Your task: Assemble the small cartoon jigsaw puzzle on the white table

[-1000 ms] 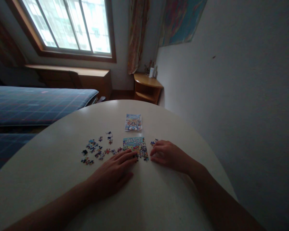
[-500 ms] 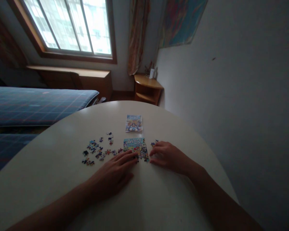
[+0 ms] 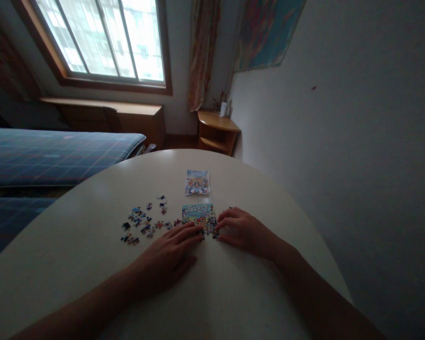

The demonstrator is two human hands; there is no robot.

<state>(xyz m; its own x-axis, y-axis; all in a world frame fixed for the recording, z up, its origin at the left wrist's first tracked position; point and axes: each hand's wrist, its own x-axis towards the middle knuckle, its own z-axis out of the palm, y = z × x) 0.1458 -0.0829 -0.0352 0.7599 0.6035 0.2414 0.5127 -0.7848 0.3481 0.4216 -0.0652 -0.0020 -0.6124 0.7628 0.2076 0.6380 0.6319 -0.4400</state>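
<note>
A partly assembled jigsaw puzzle [image 3: 200, 212] with a colourful picture and lettering along its top lies flat in front of me. My left hand [image 3: 179, 243] rests palm down, fingers stretched out over the puzzle's lower left part and hiding it. At the puzzle's right edge, my right hand [image 3: 235, 229] has its fingers bent and apart, the tips touching the border. Whether a small piece lies under those fingertips I cannot tell. Loose puzzle pieces [image 3: 138, 217] are scattered to the left of the puzzle.
Behind the puzzle lies a small printed packet [image 3: 197, 182]. All this is on a round white table [image 3: 233, 302]. A plaid mattress [image 3: 56, 156] stands beyond the left edge, a wall [image 3: 340, 165] on the right, and a wooden corner shelf [image 3: 217, 122] farther back.
My right hand has shifted slightly left, bringing its fingertips onto the puzzle's right edge and covering the loose pieces beside it. The left hand has stayed in place.
</note>
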